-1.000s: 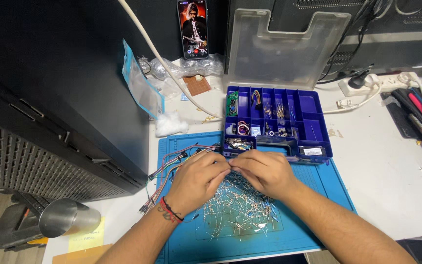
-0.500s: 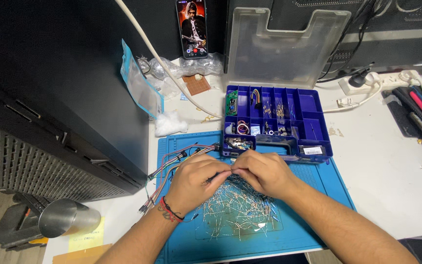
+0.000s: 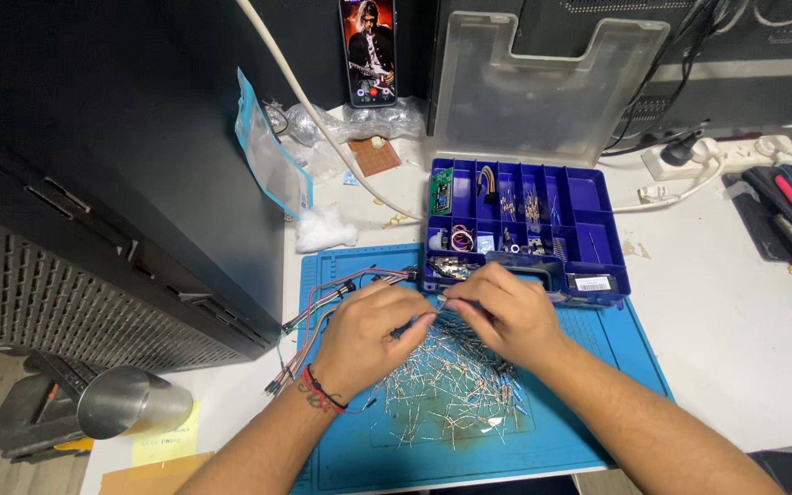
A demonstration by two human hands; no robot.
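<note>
Left hand (image 3: 364, 335) and right hand (image 3: 504, 312) meet over resistor pile (image 3: 451, 390) on blue mat (image 3: 616, 367), each grip pinching one small part (image 3: 439, 305); blue parts box (image 3: 524, 225) just beyond.

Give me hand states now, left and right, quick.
Left hand: fingers pinched shut on a small resistor lead above the resistor pile.
Right hand: fingers pinched shut on the same small part, over the blue mat.

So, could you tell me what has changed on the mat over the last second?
Very little: both hands stay together over the pile of resistors, the left hand and right hand still pinching a small component between their fingertips. The blue parts box, jumper wires and phone have not moved.
</note>
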